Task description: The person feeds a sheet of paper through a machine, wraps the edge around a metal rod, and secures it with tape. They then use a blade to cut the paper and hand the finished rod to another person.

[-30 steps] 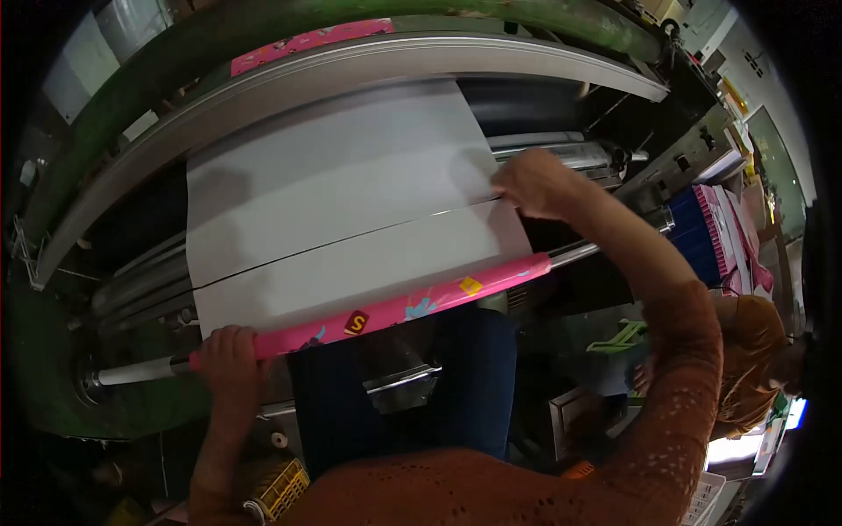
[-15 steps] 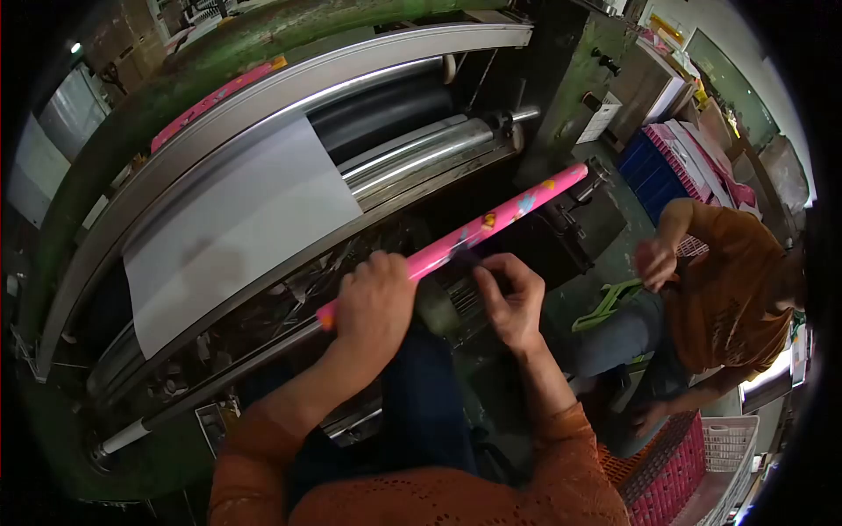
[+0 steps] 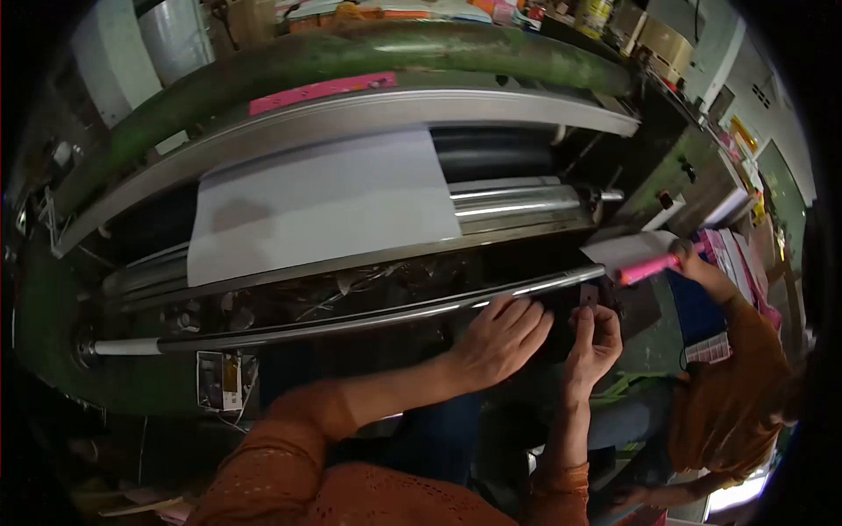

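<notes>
My left hand (image 3: pixel 504 344) is near the right part of a long metal bar (image 3: pixel 386 316), fingers bent and close together; whether it touches the bar is unclear. Between the thumb and fingers of my right hand (image 3: pixel 594 344) is a small flat dark piece (image 3: pixel 588 296), held upright just below the bar's right end. Beyond it, a co-worker's hand (image 3: pixel 690 261) holds a pink roll (image 3: pixel 647 267) with a white sheet beside it. White material (image 3: pixel 324 206) lies over the machine's rollers.
The green machine frame (image 3: pixel 395 51) spans the back. A co-worker in an orange top (image 3: pixel 732 399) is close on the right, beside a blue crate (image 3: pixel 697 307). A small box (image 3: pixel 218 381) sits at the lower left.
The view has turned right. The pink roll has left my left hand and is now in the co-worker's hand at the right. The long metal bar shows more fully.
</notes>
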`<state>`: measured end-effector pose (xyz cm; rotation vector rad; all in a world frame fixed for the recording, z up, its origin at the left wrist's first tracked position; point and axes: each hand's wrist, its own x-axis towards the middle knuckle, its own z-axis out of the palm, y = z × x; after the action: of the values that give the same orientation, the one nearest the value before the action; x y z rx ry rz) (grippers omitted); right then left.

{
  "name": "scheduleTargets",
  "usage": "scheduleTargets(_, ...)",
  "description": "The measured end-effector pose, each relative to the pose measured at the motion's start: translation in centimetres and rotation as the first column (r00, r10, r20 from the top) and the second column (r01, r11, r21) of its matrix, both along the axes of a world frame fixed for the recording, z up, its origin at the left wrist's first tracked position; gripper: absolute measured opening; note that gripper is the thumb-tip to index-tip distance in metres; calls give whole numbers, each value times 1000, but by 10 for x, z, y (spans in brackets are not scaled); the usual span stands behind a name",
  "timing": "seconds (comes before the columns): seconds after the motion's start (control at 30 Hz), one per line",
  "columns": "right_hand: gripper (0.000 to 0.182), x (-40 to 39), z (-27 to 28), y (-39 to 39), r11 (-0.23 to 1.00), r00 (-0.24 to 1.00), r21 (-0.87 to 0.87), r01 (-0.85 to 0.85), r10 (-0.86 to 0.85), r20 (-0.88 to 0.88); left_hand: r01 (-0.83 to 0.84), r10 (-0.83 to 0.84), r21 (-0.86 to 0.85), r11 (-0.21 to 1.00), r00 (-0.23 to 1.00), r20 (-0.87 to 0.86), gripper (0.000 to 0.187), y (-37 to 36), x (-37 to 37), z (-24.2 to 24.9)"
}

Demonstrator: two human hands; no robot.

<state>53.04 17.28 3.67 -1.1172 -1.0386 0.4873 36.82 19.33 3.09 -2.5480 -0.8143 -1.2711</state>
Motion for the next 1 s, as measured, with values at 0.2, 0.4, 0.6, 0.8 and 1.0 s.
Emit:
scheduleTargets(0.2,11,-155,98,114,883,882,175,-435,379,281,-109,259,-713,693,960,105,18,-78,-174,-63)
scheduleTargets(0.4,32,-271,177,239,976,894,130,-176,103,436,-55,750,-943,327,622,224,15,-89,-270,-94)
scheduleTargets(0.6,23,-234,107,56,307,463,-631,-712,882,-93,453,596,-559,694,73,799,35,-62,-313,-114)
scheduleTargets(0.8,25,-161,-76,20,458,801,-689,-561,510,-313,544,462,-346,764,-88,882,35,-72,-329,-98)
scheduleTargets(1.0,22,-135,-89,37,763,652,-249,-597,279,-705,507,541,-406,760,-148,828,22,-99,-330,-116)
